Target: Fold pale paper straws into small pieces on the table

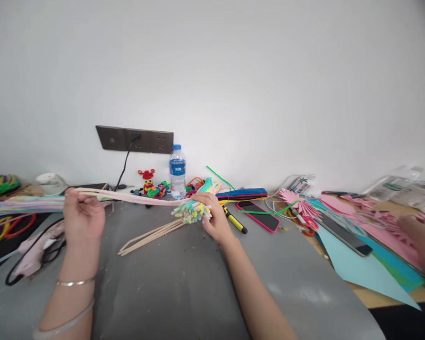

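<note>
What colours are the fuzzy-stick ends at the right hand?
Fuzzy-stick ends: mixed pastels, including yellow, mint and pink; head view.

Your left hand (84, 218) is raised, its fingertips pinched together, and the left forearm (78, 267) stands almost upright. Your right hand (216, 217) is curled in a grip, while the right forearm (253, 283) comes slantwise from the lower right.

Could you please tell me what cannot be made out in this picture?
Head view: part of the pastel bundle, covered by the right hand.
Head view: where the beige strips end, behind the bundle.
Head view: another person's hand, blurred and cut off by the right edge.
</note>
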### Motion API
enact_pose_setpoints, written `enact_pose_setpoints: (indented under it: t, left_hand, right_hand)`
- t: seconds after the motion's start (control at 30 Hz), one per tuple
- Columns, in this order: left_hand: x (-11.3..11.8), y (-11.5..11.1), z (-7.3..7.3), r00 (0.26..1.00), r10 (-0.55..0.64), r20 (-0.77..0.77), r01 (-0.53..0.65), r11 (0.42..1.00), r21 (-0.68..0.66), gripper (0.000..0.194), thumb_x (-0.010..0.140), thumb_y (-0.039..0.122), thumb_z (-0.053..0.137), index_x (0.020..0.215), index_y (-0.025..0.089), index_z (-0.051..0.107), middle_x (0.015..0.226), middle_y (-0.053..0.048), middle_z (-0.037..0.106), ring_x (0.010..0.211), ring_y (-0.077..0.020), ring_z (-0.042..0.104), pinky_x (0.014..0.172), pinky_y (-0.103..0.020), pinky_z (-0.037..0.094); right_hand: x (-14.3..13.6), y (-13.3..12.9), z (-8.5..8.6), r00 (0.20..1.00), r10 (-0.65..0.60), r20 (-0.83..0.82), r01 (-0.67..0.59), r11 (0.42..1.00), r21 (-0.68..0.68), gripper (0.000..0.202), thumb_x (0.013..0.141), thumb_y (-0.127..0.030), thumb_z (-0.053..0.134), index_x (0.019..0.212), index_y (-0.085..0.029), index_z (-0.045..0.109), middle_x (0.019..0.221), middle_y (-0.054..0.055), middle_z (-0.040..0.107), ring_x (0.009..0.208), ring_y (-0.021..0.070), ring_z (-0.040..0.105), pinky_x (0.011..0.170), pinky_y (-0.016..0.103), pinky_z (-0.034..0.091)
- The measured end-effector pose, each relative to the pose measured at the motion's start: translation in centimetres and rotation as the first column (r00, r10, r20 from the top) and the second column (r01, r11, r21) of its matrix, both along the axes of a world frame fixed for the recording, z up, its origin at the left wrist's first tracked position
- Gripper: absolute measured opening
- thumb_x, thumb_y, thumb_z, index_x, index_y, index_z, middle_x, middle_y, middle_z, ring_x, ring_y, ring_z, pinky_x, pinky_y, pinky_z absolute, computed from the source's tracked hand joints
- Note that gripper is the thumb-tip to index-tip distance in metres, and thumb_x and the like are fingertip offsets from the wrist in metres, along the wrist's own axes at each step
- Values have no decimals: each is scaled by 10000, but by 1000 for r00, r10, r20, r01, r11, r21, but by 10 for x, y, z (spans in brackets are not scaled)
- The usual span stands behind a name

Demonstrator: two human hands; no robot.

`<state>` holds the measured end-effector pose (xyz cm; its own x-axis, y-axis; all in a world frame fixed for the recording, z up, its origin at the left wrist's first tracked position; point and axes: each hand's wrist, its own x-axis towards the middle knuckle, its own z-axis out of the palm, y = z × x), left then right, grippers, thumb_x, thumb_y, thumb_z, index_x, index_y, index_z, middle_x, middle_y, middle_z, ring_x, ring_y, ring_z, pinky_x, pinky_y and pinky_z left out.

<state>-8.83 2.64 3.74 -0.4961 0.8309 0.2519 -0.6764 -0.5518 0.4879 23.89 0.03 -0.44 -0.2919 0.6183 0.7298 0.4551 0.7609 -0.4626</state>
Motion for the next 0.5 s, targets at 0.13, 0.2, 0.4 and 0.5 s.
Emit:
enact_pose_setpoints:
  t: [0.13, 0.2, 0.4, 0.5]
  left_hand:
    - [-11, 5, -2, 999, 16, 44, -14, 999, -41, 235, 709, 98, 740, 716, 184, 522, 590, 158, 610, 488, 39, 535, 492, 8, 453]
    - [-17, 7, -4, 999, 20, 26, -19, 1000, -19, 244, 716, 102, 730, 709, 180, 498, 587, 159, 610, 478, 40, 532, 486, 13, 447]
    - [-34, 6, 1, 967, 89, 239, -87, 996, -19, 168, 848, 77, 575, 763, 179, 472, 570, 132, 586, 472, 31, 547, 454, -9, 427]
    - [-36, 4, 3, 956, 148, 255, -134, 988, -73, 153, 904, 86, 517, 790, 173, 462, 572, 130, 549, 459, 35, 530, 448, -11, 402]
  right_hand:
    - [2, 0, 1, 1000, -9, -15, 9, 1000, 6, 409, 862, -311, 419, 1237, -225, 557, 1237, 109, 577, 1204, 283, 496, 1012, 472, 389]
    - [3, 0, 1, 1000, -7, -18, 7, 1000, 13, 408, 860, -307, 427, 1237, -227, 558, 1235, 108, 578, 1202, 283, 498, 1014, 471, 386]
    - [4, 1, 1, 998, -1, -57, 1, 1000, 6, 396, 860, -300, 426, 1221, -229, 570, 1209, 104, 590, 1171, 281, 517, 994, 463, 407]
    - [4, 1, 2, 996, 8, -92, -7, 1000, 13, 381, 860, -297, 425, 1203, -240, 581, 1184, 97, 600, 1148, 274, 534, 992, 452, 409]
